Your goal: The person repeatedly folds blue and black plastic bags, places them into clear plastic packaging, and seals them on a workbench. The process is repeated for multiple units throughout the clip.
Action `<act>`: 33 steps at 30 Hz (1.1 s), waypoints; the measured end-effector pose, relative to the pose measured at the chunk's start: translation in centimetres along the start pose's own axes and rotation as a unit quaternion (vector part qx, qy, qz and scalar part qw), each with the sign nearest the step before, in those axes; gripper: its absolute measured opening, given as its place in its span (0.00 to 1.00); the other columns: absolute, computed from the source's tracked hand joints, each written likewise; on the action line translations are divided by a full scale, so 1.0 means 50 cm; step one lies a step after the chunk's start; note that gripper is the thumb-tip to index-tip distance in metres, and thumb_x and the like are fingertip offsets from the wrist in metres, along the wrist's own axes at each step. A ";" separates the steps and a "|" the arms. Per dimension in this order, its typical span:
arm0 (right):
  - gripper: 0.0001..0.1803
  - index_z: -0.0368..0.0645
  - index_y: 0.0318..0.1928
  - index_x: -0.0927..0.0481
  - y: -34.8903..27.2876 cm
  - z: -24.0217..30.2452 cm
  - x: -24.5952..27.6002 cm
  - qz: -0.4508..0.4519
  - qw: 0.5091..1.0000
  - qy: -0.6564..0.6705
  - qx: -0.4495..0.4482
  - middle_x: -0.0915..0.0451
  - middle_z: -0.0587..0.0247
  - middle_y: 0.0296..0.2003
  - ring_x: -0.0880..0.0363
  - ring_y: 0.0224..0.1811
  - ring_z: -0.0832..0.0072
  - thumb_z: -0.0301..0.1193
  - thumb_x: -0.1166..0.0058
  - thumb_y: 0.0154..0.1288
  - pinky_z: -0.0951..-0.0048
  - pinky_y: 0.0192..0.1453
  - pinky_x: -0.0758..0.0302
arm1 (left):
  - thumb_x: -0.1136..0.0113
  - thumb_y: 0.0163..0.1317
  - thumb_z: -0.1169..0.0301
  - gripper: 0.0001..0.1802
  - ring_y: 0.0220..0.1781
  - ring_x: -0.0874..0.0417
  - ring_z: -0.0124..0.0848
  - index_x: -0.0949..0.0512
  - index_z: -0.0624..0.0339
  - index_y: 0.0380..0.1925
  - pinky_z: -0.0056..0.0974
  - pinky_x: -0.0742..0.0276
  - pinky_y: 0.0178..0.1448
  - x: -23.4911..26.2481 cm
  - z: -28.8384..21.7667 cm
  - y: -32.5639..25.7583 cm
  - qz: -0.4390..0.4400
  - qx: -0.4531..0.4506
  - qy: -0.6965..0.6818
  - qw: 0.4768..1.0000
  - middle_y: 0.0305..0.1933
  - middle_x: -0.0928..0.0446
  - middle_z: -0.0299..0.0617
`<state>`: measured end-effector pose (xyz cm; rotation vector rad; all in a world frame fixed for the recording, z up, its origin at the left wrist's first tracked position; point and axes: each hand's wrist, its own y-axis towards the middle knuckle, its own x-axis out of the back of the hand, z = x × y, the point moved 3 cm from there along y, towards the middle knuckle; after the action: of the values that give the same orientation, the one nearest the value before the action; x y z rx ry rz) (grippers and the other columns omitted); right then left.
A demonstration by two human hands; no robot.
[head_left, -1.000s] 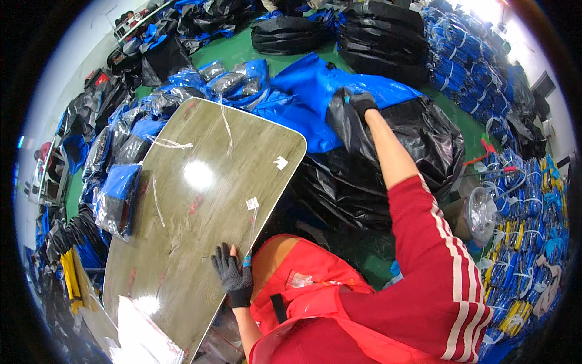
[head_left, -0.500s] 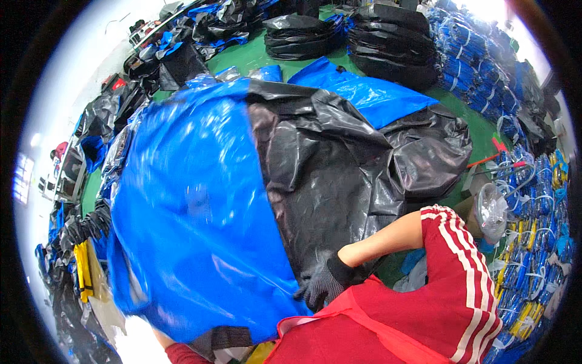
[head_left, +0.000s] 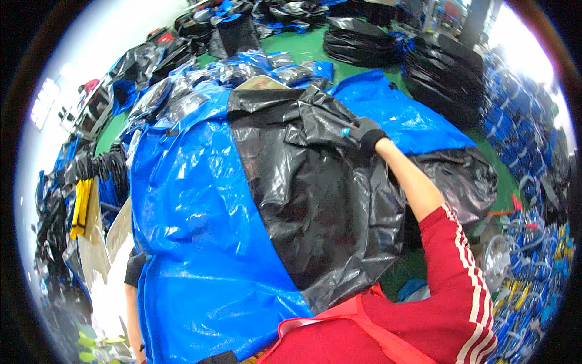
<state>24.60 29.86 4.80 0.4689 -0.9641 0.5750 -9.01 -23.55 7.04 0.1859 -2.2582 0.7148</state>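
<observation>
In front of me a large glossy plastic-coated sheet (head_left: 203,242), blue on the left and black on the right, lies spread and wrinkled. My right hand (head_left: 365,132), in a dark grey knitted glove, is closed on a fold at the far right of the black part. A small bright blue patch shows beside its fingers. At the sheet's left edge is my left hand (head_left: 136,267), also in a dark glove. Its fingers are hidden by the blue material, so I cannot tell how they are set.
Beyond lies another blue and black piece (head_left: 400,115). Piles of folded black material (head_left: 445,79) stand on the green floor (head_left: 291,43). Bundled blue packs (head_left: 527,121) line the right side. Clear-wrapped packs (head_left: 236,74) lie past the sheet. A yellow strip (head_left: 80,209) hangs at left.
My right hand has moved from the near edge out to the far right of the black part. My left hand has come into view at the left edge. The view has shifted left.
</observation>
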 end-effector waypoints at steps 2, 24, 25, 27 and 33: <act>0.18 0.42 0.39 0.17 -0.011 0.102 -0.021 -0.148 0.984 -0.061 0.082 0.18 0.44 0.35 0.19 0.36 0.49 0.44 0.43 0.58 0.55 0.41 0.24 | 0.47 0.58 0.41 0.45 0.69 0.34 0.49 0.40 0.63 0.67 0.47 0.39 0.70 0.165 0.146 -0.058 -0.067 0.197 0.002 0.978 0.63 0.31 0.61; 0.31 0.36 0.28 0.22 0.030 0.342 -0.260 0.158 0.954 0.254 0.034 0.21 0.45 0.25 0.23 0.28 0.63 0.58 0.41 0.56 0.61 0.38 0.26 | 0.48 0.63 0.67 0.12 0.42 0.19 0.47 0.20 0.58 0.40 0.46 0.25 0.43 -0.132 -0.187 0.478 -0.174 -0.102 -0.235 0.951 0.42 0.20 0.51; 0.32 0.36 0.27 0.23 0.027 0.368 -0.242 0.119 0.960 0.234 0.095 0.22 0.42 0.25 0.22 0.28 0.58 0.59 0.41 0.56 0.59 0.38 0.26 | 0.47 0.62 0.68 0.10 0.39 0.19 0.46 0.20 0.59 0.37 0.45 0.26 0.42 -0.132 -0.187 0.481 -0.219 -0.112 -0.191 0.950 0.37 0.20 0.50; 0.33 0.35 0.25 0.23 0.025 0.396 -0.226 0.154 0.956 0.198 0.149 0.21 0.41 0.27 0.21 0.31 0.50 0.60 0.42 0.55 0.56 0.38 0.26 | 0.45 0.61 0.69 0.08 0.32 0.22 0.41 0.20 0.59 0.34 0.42 0.29 0.37 -0.131 -0.207 0.468 -0.331 -0.246 -0.088 0.907 0.30 0.22 0.48; 0.33 0.35 0.37 0.18 0.020 0.368 -0.285 0.200 0.960 0.145 0.136 0.19 0.39 0.37 0.20 0.44 0.48 0.58 0.48 0.61 0.58 0.50 0.25 | 0.49 0.69 0.59 0.18 0.30 0.24 0.33 0.20 0.64 0.33 0.40 0.29 0.39 -0.118 -0.173 0.428 -0.185 -0.063 -0.401 0.895 0.27 0.23 0.41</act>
<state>6.16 16.02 1.70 0.4205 -0.7010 1.1206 -6.67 -1.47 -1.53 0.9717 -2.8954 0.2955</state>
